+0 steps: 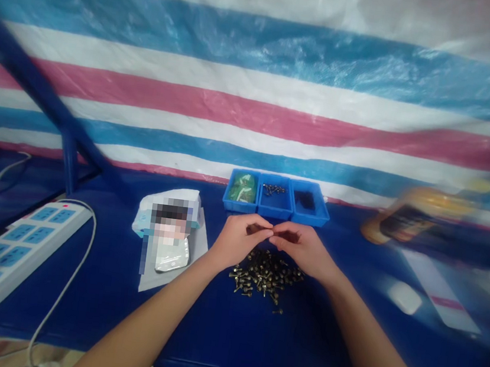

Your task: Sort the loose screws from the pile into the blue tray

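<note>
My left hand [238, 236] and my right hand [302, 247] meet fingertip to fingertip above a pile of small brass and dark metal parts [264, 275] on the blue table. Both hands are curled in a pinch at the point where they touch. Whatever sits between the fingertips is too small to name. Just beyond the hands stand three small blue bins [276, 197] side by side: the left one holds green and white pieces, the middle one a few small metal parts, the right one something dark.
A white and blue power strip [4, 249] with its cable lies at the left. Plastic packets on a sheet [171, 240] sit left of the hands. At the right are a blurred yellow and black object [419, 220], a white oval item [405, 297] and papers. A striped tarp hangs behind.
</note>
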Available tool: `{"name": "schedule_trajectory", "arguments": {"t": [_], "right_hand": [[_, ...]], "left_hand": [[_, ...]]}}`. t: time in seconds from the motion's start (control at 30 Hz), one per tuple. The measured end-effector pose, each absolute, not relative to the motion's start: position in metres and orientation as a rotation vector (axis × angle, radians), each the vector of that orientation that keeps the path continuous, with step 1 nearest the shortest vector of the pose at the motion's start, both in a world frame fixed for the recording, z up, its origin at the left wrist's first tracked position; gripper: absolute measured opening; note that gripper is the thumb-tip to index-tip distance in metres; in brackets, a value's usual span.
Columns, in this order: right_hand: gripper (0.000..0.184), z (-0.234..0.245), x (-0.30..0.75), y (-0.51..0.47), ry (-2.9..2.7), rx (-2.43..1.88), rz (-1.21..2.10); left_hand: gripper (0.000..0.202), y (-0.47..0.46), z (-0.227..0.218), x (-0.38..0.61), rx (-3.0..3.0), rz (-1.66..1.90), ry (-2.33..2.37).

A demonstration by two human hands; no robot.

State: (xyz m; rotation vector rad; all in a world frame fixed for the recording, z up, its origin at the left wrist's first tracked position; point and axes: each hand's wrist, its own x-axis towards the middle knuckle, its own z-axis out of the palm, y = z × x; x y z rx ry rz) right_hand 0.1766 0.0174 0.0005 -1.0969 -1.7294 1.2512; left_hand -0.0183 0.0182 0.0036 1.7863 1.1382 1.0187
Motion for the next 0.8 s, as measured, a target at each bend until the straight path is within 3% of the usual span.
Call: {"name": "schedule_trajectory", "arguments": {"t": [0.8], "right_hand": [[0.027,0.0002,0.1766,0.0188,-1.599,-1.219,1.204]], "left_hand": [[0.015,0.0192,0.0012,-0.0173,1.78,1.045,1.174]]}}
